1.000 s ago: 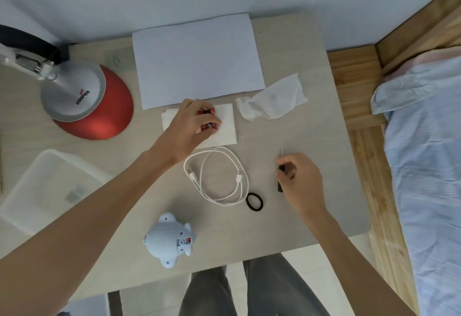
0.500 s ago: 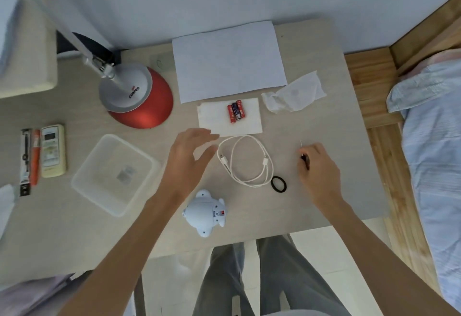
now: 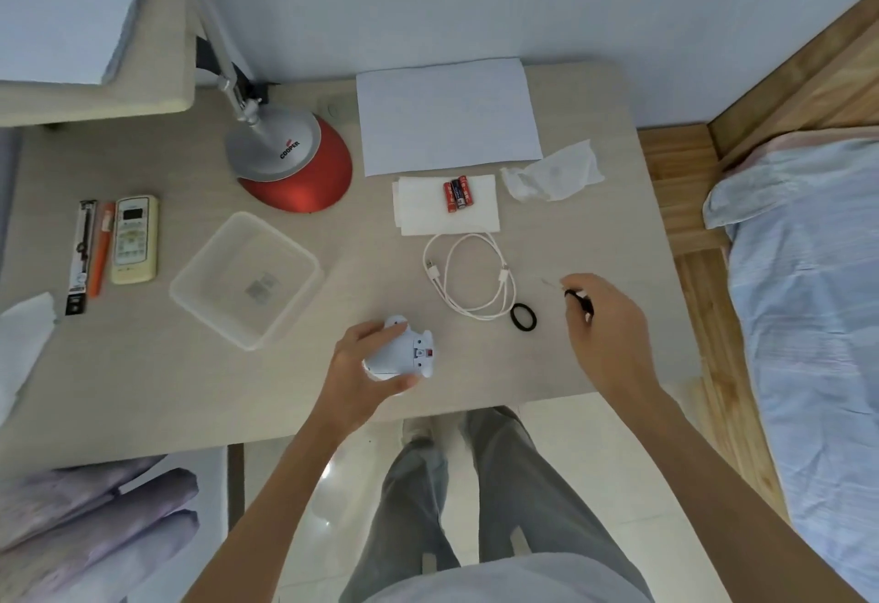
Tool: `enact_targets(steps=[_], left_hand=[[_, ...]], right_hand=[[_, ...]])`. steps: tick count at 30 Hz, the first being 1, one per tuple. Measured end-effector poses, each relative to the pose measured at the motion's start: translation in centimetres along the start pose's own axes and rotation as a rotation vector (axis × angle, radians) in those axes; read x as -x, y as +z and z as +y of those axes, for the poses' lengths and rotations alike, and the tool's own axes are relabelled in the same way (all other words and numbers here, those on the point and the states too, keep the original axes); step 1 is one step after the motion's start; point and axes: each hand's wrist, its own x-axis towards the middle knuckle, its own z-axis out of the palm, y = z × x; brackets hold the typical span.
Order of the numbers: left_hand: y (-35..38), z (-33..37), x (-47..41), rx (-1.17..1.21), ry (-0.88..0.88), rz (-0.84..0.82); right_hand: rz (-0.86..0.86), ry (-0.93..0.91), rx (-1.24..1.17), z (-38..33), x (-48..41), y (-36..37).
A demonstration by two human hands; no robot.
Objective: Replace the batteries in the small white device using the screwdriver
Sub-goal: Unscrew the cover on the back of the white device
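Note:
The small white device (image 3: 404,352) lies near the table's front edge, its underside with a red switch facing up. My left hand (image 3: 361,371) is closed around its left side. Three batteries (image 3: 457,194), two red and one dark, lie on a white tissue (image 3: 478,217) further back. My right hand (image 3: 609,331) hovers at the right and holds a thin screwdriver (image 3: 578,296) with a black handle, its fine tip pointing left and away.
A white cable (image 3: 468,276) and a black hair tie (image 3: 523,317) lie between my hands. A clear plastic box (image 3: 245,281) sits left, a red lamp base (image 3: 295,160) behind it. Paper sheet (image 3: 447,115), crumpled wrapper (image 3: 554,172) and remote (image 3: 134,239) are also on the table.
My left hand left the batteries on the tissue, moved back toward me and took hold of the white device. My right hand kept the screwdriver. The camera view shifted left.

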Motion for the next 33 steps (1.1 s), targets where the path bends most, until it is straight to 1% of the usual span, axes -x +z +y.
enact_targets(steps=[3, 6, 10, 15, 18, 22, 30, 33], left_hand=[[0.5, -0.8, -0.5, 0.112, -0.013, -0.004], [1.1, -1.0, -1.0, 0.159, -0.012, -0.003], [1.8, -0.8, -1.5, 0.175, 0.028, -0.016], [2.1, -1.6, -2.1, 0.193, 0.014, -0.014], [2.4, -1.7, -2.3, 0.202, 0.014, -0.004], [2.5, -1.6, -2.2, 0.181, 0.032, 0.002], [3.0, -2.1, -2.6, 0.182, -0.006, -0.010], [3.1, -2.1, -2.7, 0.183, -0.012, -0.007]], right_hand=[[0.018, -0.005, -0.069, -1.2, 0.9, -0.7], [0.019, -0.022, -0.133, -2.6, 1.5, -0.9], [-0.035, -0.065, -0.207, -5.2, 2.2, -0.6], [-0.127, -0.146, -0.256, -8.7, 3.3, 1.0], [-0.178, -0.200, -0.240, -10.2, 4.0, 2.2], [-0.220, -0.213, -0.203, -10.9, 4.3, 3.8], [-0.335, -0.191, -0.126, -10.1, 3.8, 6.4], [-0.344, -0.177, -0.114, -10.0, 3.9, 6.9]])
